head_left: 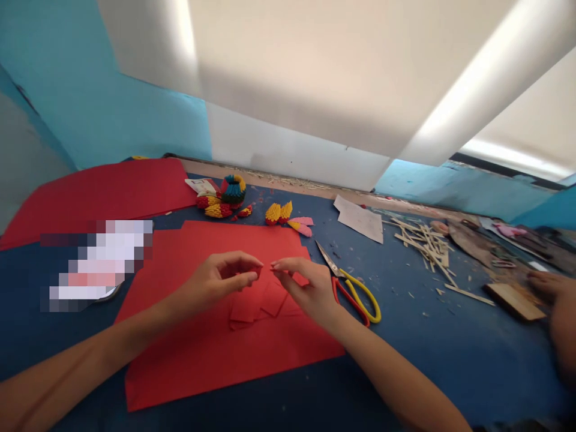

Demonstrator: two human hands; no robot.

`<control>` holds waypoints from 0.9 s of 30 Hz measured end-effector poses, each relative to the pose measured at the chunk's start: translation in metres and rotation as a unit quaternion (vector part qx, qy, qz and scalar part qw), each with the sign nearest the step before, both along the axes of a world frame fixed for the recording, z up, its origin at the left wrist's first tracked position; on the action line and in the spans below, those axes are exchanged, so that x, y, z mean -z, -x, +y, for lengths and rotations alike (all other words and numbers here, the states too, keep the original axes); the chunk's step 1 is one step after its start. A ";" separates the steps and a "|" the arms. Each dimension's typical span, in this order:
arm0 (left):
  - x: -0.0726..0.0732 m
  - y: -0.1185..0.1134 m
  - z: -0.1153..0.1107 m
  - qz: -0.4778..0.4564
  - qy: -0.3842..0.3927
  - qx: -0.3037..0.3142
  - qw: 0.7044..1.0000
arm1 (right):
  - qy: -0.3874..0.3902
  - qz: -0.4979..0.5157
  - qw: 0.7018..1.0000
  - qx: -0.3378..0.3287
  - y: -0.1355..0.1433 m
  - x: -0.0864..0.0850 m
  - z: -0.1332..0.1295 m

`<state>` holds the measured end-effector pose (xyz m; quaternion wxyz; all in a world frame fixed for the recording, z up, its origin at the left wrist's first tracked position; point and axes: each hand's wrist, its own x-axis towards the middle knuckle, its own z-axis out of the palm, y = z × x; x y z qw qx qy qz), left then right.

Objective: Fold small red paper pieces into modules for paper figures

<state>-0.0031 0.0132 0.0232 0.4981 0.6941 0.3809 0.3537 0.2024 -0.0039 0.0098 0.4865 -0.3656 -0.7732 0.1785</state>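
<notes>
Over a large red paper sheet point(180, 342), my two hands face each other, fingertips a short gap apart. My left hand point(225, 276) is curved with its thumb and forefinger slightly apart, and nothing shows between them. My right hand point(310, 285) pinches what looks like a small folded piece of red paper point(272, 267), largely covered by the fingertips. Beneath the hands lie several small cut red paper rectangles point(245, 309), partly overlapping. Scissors point(348, 288) with one red and one yellow handle rest just right of my right hand, blades slightly apart.
More red sheets point(99, 192) lie at the back left, near a blurred-out object point(99, 264). Folded-paper models point(220, 201), yellow and pink pieces point(288, 216) and white paper point(359, 219) sit behind. Thin wooden sticks point(427, 243), a wooden block point(515, 301) and another person's hand point(553, 288) are at right.
</notes>
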 end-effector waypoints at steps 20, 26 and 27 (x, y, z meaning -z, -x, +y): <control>0.001 -0.002 -0.010 -0.050 0.026 0.061 0.997 | 0.071 0.058 0.996 -0.012 0.007 -0.011 -0.019; 0.002 -0.002 -0.014 0.036 -0.115 -0.007 0.993 | 0.089 0.068 0.994 0.014 0.007 -0.009 -0.015; 0.002 -0.003 -0.016 0.050 -0.141 -0.028 0.988 | 0.091 0.063 0.994 0.010 0.007 -0.009 -0.015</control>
